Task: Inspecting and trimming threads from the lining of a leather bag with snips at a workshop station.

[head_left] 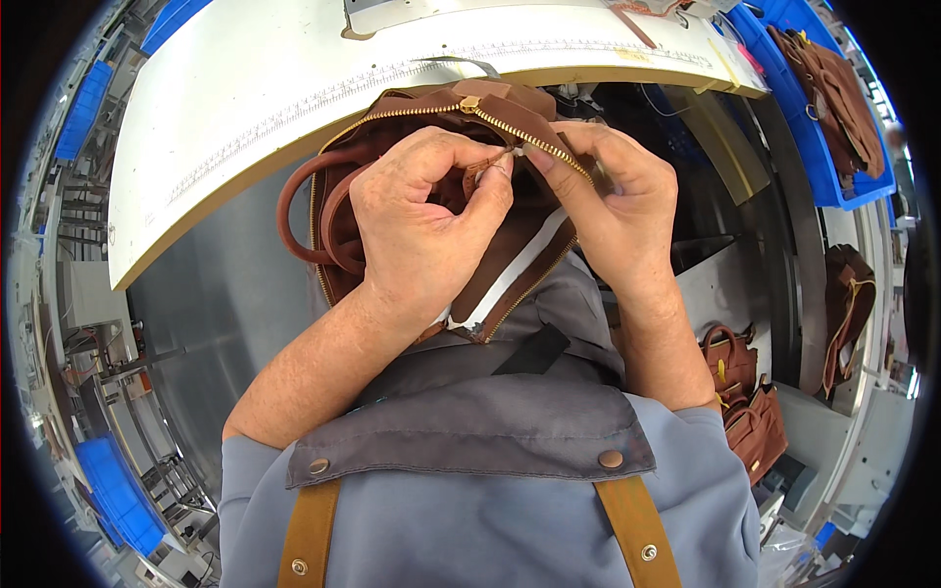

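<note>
A brown handbag point(505, 95) with its top unzipped lies against my lap and the table edge. Gold zipper teeth point(534, 134) run along its opening, and a gold slider point(470, 102) sits at the far side. Two rolled handles point(296, 211) curve out at the left. Over the opening, my left hand point(417, 216) pinches a small brown piece between thumb and forefinger; what it is I cannot make out. Close beside it, my right hand point(627, 206) grips the bag's zipper edge, thumb on the inner side. A white strip point(515, 269) shows along the near edge of the opening.
Beyond the bag stands a white table point(225, 108) with a printed ruler along its curved-looking edge. A blue bin point(828, 181) holding brown bags is at the far right. More brown handbags point(755, 426) sit lower right, and a blue bin point(118, 495) lower left.
</note>
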Action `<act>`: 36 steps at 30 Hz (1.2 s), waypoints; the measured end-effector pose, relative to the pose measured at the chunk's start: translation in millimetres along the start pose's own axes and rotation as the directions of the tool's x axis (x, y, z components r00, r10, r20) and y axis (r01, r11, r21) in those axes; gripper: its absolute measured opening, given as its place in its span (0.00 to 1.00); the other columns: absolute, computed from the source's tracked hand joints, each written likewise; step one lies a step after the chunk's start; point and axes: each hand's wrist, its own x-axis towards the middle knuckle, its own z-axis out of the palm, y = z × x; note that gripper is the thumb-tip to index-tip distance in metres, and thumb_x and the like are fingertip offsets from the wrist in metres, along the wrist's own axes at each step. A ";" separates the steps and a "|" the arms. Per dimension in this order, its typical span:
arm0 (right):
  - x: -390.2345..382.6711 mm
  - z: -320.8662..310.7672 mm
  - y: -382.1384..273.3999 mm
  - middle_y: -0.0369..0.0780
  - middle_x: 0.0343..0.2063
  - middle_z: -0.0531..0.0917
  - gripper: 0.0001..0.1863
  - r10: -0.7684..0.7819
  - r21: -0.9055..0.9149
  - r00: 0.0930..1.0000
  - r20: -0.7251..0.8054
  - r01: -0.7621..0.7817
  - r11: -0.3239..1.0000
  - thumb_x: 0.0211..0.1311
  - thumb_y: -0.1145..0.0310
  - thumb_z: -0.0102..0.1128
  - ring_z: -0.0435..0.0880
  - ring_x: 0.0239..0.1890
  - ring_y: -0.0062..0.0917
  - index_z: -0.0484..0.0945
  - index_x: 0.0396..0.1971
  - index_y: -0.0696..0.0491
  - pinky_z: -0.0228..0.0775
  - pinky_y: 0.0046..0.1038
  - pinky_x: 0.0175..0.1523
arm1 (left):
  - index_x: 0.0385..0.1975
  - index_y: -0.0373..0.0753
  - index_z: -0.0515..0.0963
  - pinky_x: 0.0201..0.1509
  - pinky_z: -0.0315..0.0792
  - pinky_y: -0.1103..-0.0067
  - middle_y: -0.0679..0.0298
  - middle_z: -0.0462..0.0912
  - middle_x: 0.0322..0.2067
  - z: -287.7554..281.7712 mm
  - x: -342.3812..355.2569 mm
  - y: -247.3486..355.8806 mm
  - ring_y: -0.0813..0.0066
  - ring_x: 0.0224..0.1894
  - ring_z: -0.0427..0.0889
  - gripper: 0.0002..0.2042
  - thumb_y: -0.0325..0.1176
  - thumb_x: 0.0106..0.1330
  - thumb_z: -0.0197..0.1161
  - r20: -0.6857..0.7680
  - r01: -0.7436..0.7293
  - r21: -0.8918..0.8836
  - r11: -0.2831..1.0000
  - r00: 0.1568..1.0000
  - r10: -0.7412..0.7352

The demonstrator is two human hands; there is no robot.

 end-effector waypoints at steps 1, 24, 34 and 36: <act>-0.6 0.7 0.8 0.39 0.31 0.88 0.08 0.001 0.000 1.000 -0.001 -0.001 1.000 0.59 0.76 0.72 0.85 0.32 0.21 0.86 0.38 0.59 0.74 0.22 0.38 | 0.36 0.32 0.83 0.22 0.64 0.88 0.68 0.81 0.30 -0.4 0.6 -0.6 0.91 0.22 0.74 0.02 0.20 0.65 0.68 -0.004 -0.025 0.015 1.000 1.000 0.025; 9.1 -0.2 -8.9 0.32 0.25 0.86 0.07 0.306 0.334 0.936 0.172 -0.348 0.876 0.64 0.70 0.71 0.80 0.28 0.10 0.87 0.35 0.58 0.72 0.16 0.34 | 0.38 0.32 0.82 0.26 0.67 0.91 0.72 0.81 0.26 -0.9 1.2 4.2 0.93 0.25 0.75 0.04 0.22 0.67 0.68 -0.040 0.194 -0.190 0.962 0.978 -0.205; 7.8 2.7 -10.9 0.32 0.23 0.82 0.07 0.282 0.277 0.947 0.153 -0.315 0.908 0.63 0.72 0.71 0.76 0.26 0.10 0.87 0.36 0.60 0.66 0.17 0.31 | 0.36 0.33 0.84 0.27 0.71 0.91 0.69 0.85 0.33 -5.7 5.1 6.5 0.90 0.27 0.79 0.07 0.21 0.60 0.73 -0.082 0.090 -0.011 0.996 0.993 -0.090; 7.6 3.0 -7.9 0.33 0.23 0.82 0.07 0.197 0.209 0.972 0.125 -0.220 0.953 0.63 0.73 0.70 0.76 0.26 0.11 0.87 0.36 0.60 0.67 0.17 0.31 | 0.35 0.34 0.84 0.27 0.71 0.91 0.69 0.85 0.32 -5.0 5.6 3.4 0.91 0.27 0.78 0.06 0.21 0.59 0.72 -0.098 0.045 0.031 0.999 0.994 -0.041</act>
